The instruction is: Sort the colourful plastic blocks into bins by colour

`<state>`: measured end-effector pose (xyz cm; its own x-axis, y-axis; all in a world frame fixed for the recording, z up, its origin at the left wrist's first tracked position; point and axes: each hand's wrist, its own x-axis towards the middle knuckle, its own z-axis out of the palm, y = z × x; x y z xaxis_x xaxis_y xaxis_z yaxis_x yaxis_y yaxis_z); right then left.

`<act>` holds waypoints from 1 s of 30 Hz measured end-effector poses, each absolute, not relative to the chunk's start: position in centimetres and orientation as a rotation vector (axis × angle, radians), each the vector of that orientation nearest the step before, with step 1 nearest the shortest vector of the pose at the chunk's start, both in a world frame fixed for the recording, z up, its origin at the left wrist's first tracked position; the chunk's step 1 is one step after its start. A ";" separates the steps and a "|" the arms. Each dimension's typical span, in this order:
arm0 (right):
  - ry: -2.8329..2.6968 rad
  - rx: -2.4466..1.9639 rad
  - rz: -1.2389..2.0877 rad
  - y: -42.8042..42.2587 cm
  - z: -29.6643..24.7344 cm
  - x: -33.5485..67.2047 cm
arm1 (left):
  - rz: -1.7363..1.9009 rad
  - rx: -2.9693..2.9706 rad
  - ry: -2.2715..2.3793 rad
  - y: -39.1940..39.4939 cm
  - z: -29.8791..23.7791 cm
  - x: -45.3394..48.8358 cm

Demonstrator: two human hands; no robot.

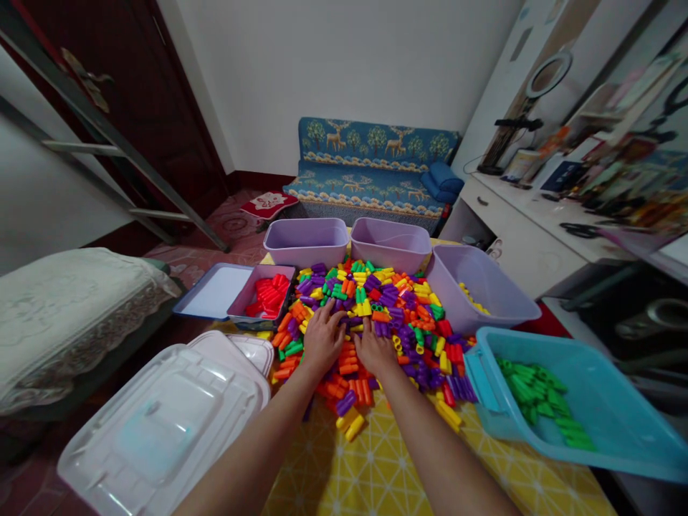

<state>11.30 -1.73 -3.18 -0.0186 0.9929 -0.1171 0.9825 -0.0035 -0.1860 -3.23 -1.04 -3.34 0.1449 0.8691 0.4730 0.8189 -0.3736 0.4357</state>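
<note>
A wide heap of tube-shaped plastic toy blocks (400, 297) in purple, orange, yellow, green and red covers the middle of the table. My left hand (324, 337) rests on the heap, fingers stretched forward and apart over purple and green blocks. Close beside it, my right hand (375, 349) lies on the heap with its fingers spread among purple and yellow blocks. Neither hand visibly grips a block; some fingertips are partly hidden among the pieces.
Left of the heap is a box of red blocks (269, 295); nearer lie white lids (161, 423). Two lilac bins (306, 240) line the back. A lilac bin (484, 279) at right holds a few yellow blocks, and a turquoise bin (580, 358) holds green ones.
</note>
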 end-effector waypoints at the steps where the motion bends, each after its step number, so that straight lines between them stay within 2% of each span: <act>1: -2.187 -2.173 0.330 -1.7 -3.2 11.3 | 1.075 2.300 1.688 -1.0 -3.3 -3.3; 9: -2.191 -2.167 0.290 -1.7 -3.4 11.3 | 1.270 2.168 1.626 -0.9 -3.6 -3.5; 19: -2.227 -2.105 0.244 -1.7 -3.3 11.5 | 0.815 2.274 1.907 0.4 -2.3 -2.5; 30: -2.176 -2.147 0.295 -1.7 -3.0 11.2 | 1.166 2.123 1.638 -0.4 -2.5 -3.7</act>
<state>11.25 -1.74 -2.95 -0.0210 0.9962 -0.0841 0.9827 0.0050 -0.1853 -3.68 -0.43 -2.54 0.0652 0.8900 0.4514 0.7177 -0.3561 0.5984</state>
